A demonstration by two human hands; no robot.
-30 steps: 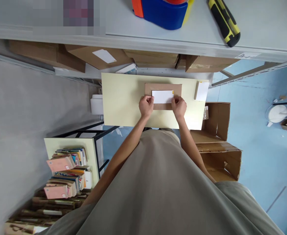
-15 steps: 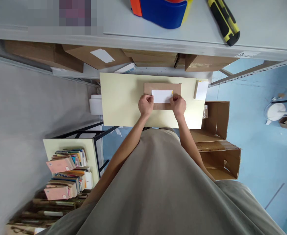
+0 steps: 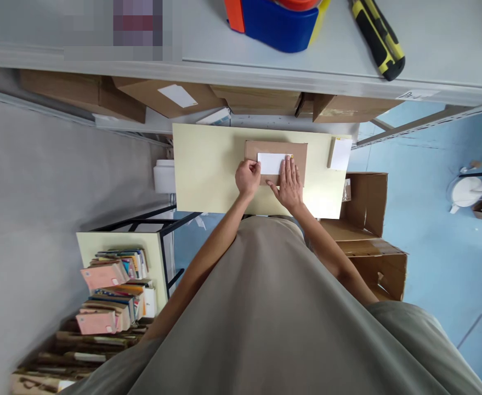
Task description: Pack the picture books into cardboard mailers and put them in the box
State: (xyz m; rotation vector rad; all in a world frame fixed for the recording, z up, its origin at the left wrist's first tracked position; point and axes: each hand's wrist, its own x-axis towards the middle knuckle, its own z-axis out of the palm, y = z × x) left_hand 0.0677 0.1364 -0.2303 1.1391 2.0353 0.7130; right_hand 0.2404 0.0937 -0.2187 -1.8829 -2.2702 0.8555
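A small brown cardboard box lies on the pale yellow tabletop in front of me. On its upper face is a white label with a small yellow mark at its right end. My left hand pinches the label's left edge between thumb and fingers. Flat across the label's right part lies my right hand, its fingers stretched out and its thumb spread to the left. A stack of white labels sits at the table's right end.
Above the table, a grey shelf bears a blue tape dispenser and a yellow-black utility knife. Cardboard boxes fill the level below. Open cartons stand right; books are stacked on a lower-left table.
My right hand has let go of the label's right edge and opened flat onto its face. My left hand keeps its pinch at the left edge. The whole view has shifted slightly.
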